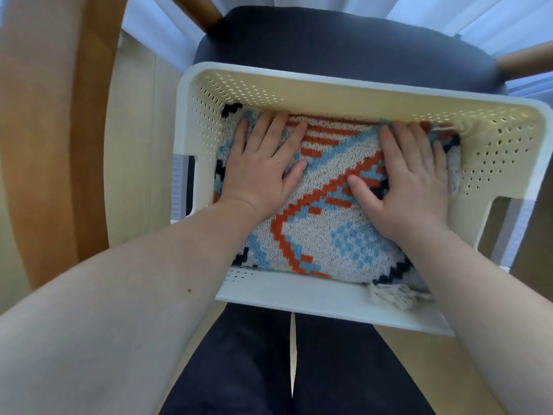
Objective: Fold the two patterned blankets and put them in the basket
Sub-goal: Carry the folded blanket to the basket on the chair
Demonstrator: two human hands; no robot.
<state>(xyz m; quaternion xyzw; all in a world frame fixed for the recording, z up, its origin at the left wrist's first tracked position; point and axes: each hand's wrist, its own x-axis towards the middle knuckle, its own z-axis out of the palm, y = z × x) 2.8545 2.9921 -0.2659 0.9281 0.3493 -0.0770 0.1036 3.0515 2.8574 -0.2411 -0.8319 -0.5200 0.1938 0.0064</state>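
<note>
A white perforated plastic basket point(299, 82) stands on a dark padded chair seat in front of me. Inside it lies a folded knitted blanket point(323, 235) with a cream ground and orange, light blue and black patterns; its fringe point(392, 296) hangs over the basket's near rim at the right. My left hand point(263, 166) lies flat on the blanket's left half, fingers spread toward the far wall. My right hand point(410, 181) lies flat on the right half in the same way. Whether a second blanket lies underneath is hidden.
The dark chair seat point(329, 37) has wooden arms at the upper left point(194, 10) and right point(526, 59). A wooden panel point(59, 145) runs down the left side. White curtains hang behind the chair. My dark-trousered legs point(293, 369) fill the bottom.
</note>
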